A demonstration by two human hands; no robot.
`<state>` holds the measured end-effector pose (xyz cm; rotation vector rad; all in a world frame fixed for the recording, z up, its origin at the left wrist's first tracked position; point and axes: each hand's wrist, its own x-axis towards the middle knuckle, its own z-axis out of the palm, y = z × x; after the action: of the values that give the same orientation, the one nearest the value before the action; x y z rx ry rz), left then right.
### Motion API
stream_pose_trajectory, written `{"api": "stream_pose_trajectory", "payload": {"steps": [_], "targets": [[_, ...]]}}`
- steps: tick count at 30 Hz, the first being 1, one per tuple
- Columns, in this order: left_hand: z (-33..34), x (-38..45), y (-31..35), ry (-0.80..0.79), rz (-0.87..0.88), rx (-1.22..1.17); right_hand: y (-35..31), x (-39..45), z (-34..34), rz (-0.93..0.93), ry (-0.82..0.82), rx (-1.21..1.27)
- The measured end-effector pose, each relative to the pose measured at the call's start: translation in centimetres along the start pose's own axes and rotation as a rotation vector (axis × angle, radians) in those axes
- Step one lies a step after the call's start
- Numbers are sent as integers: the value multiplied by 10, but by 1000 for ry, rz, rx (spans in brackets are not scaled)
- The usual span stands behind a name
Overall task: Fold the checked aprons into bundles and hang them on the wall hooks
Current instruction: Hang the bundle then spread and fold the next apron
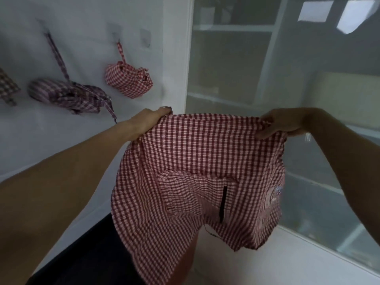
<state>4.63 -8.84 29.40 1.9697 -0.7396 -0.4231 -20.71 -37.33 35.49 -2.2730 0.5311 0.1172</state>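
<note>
Left hand: our left hand (151, 120) grips the upper left corner of the red checked apron (197, 177), fingers curled over its top edge; most of them are hidden behind the cloth.
Right hand: our right hand (282, 124) pinches the upper right corner, fingers curled round the bunched edge; it sits in shadow, so finer detail is hard to read.
Apron: stretched between both hands in front of us, hanging down, with a pocket and a dark slit low in the middle; its lower left part runs out of the picture.
Red bundle: a folded red checked bundle (128, 80) hangs by its strap from a wall hook (117, 36) that is blurred.
Purple bundle: a darker checked bundle (67, 93) hangs to its left, loose straps trailing, smeared by blur.
Far left: another checked piece (7, 87) is cut off by the frame edge.
Free hook: one blurred hook (145, 37) shows right of the red bundle.
Window: frosted glass (308, 79) on our right shows only vague shapes behind it.
</note>
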Motion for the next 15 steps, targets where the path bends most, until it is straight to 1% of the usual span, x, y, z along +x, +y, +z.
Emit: {"api": "stream_pose_trajectory", "payload": {"steps": [1,3,4,5,6,7,9,10,12,15], "targets": [[-6,-2,-3,-51,-33,118,-2,4,1,-18,56,-52],[-14,-6,-9,-168,-112,398,-7,10,9,-88,135,-50],[-16,-7,-11,-207,-146,496,-10,13,16,-112,129,-1],[-14,-10,-12,-224,-166,544,-13,17,23,-120,107,45],[-9,-13,-11,-225,-156,528,-15,21,32,-125,76,68],[-2,-15,-9,-220,-109,448,-16,29,41,-129,53,48],[17,-23,1,-231,36,223,-24,42,61,-162,35,-91],[28,-26,6,-250,109,161,-30,47,71,-189,35,-170],[47,-32,15,-299,214,137,-44,55,91,-249,23,-307],[62,-37,25,-390,252,241,-59,57,112,-322,-4,-406]]}}
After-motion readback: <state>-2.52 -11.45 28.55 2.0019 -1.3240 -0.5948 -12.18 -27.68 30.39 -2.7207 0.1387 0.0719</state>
